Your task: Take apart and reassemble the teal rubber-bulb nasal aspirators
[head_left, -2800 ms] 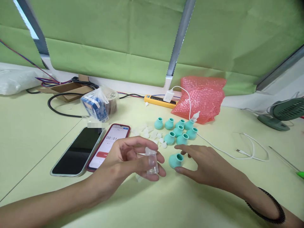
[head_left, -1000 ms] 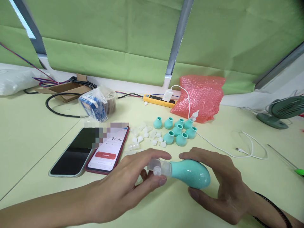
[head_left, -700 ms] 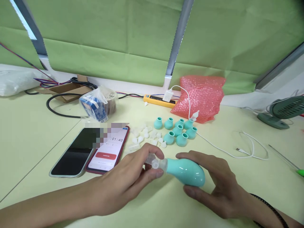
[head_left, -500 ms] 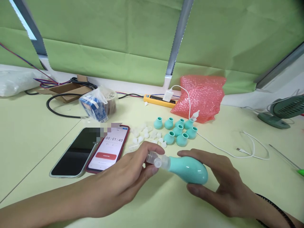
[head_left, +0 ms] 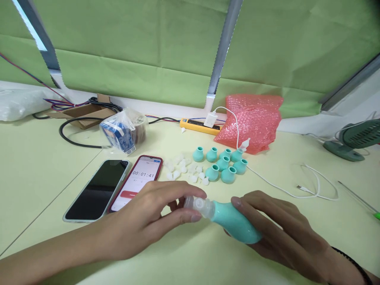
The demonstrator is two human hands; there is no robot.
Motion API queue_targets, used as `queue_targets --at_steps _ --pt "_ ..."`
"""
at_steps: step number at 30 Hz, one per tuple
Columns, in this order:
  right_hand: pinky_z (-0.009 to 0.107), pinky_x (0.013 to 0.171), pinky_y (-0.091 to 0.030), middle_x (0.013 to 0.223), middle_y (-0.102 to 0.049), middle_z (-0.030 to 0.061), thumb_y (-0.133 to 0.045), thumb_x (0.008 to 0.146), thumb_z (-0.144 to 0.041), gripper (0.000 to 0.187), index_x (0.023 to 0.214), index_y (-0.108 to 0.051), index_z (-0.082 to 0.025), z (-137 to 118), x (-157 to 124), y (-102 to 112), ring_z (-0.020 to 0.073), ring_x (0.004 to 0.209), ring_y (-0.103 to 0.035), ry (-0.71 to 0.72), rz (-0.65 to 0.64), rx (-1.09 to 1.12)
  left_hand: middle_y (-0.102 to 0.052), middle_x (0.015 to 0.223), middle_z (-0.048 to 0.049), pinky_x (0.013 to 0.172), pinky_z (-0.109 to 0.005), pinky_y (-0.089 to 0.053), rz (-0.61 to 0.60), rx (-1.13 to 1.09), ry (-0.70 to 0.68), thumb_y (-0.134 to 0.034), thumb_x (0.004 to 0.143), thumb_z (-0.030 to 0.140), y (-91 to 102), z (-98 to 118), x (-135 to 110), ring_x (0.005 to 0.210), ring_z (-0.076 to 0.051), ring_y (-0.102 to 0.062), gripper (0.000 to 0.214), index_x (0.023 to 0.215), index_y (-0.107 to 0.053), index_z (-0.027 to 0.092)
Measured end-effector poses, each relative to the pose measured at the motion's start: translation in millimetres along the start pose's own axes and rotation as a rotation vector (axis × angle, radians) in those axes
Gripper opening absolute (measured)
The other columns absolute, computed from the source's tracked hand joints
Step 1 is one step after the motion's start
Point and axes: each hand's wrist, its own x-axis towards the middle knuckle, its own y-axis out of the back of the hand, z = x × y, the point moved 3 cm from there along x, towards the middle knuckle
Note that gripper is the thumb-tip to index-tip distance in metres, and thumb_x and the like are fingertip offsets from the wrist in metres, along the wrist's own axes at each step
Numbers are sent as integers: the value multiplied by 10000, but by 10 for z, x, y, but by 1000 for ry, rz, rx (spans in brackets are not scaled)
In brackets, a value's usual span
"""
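Observation:
My right hand [head_left: 276, 225] is wrapped round a glossy teal squeeze bulb [head_left: 233, 219], which is held tilted above the table with its wide end toward that palm. A clear plastic nozzle piece [head_left: 200, 206] sits on the bulb's narrow left end. The thumb and fingers of my left hand [head_left: 166, 215] pinch this nozzle from the left. Beyond my hands stand several teal bulbs [head_left: 228, 175] with open necks pointing up. Small translucent white tips [head_left: 177, 174] lie loose to their left.
Two phones lie at the left, one dark-screened [head_left: 97, 192], the other showing a timer [head_left: 142, 174]. Toward the wall are a bagged blue package [head_left: 121, 132], a yellow power strip [head_left: 196, 126] and pink bubble wrap [head_left: 252, 124]. A white cable [head_left: 279, 186], screwdriver [head_left: 356, 196] and green fan [head_left: 356, 136] are at right.
My right hand has turned over the bulb, its fingers now across the top. The bulb tilts more downward to the right, and the nozzle has rotated. My left hand still pinches it.

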Motion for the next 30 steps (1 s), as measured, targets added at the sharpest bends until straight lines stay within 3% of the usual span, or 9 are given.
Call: queue_targets --at_steps 3,6,9,12,19,25,30 --pt "289 555 -451 838 -561 112 -356 828 -116 486 1299 -252 -59 6 7 -5 201 767 -548 48 -12 34 -613 778 23 532 -156 -431 5 -91 44 -481 819 196 -10 3 9 577 -72 -528 171 977 -547 204" --pt "274 545 -445 858 -549 100 -492 792 -156 558 1293 -262 -69 6 -10 -31 181 743 -537 21 -1 28 -622 762 12 531 -165 -437 38 -72 28 -496 810 194 -24 10 -8 601 -85 -544 166 962 -561 186" --pt "266 613 -463 931 -538 94 -577 748 -188 613 1284 -288 -116 3 -47 -64 171 785 -539 -50 -1 39 -628 816 -5 539 -167 -430 93 6 -53 -515 799 170 -43 14 -42 619 -86 -539 197 993 -547 178" --pt "260 693 -468 1000 -529 86 -572 756 -236 544 1246 -345 -173 24 -69 -91 169 855 -536 -162 -35 146 -620 806 -11 541 -162 -421 140 24 -114 -526 791 147 -68 5 -69 608 -78 -527 230 1021 -533 166" --pt "255 586 -441 806 -582 1 -646 691 -279 506 1148 -428 -259 71 40 -151 141 699 -526 -360 -60 592 -585 730 -26 546 -199 -420 168 -41 -194 -529 780 105 -109 -13 -82 619 -101 -517 266 1044 -523 139" --pt "191 455 -367 630 -492 -26 -700 597 -324 365 923 -615 -183 100 76 -284 83 536 -426 -577 -109 1014 -590 826 -56 608 -216 -440 97 11 -228 -491 798 91 -131 -23 -105 699 -126 -538 314 1103 -470 165" --pt "178 462 -402 640 -502 -11 -719 556 -321 342 843 -653 -147 115 56 -380 73 533 -421 -689 -240 1371 -570 825 -68 616 -213 -451 31 35 -252 -466 812 98 -137 9 -104 706 -130 -541 308 1116 -456 148"
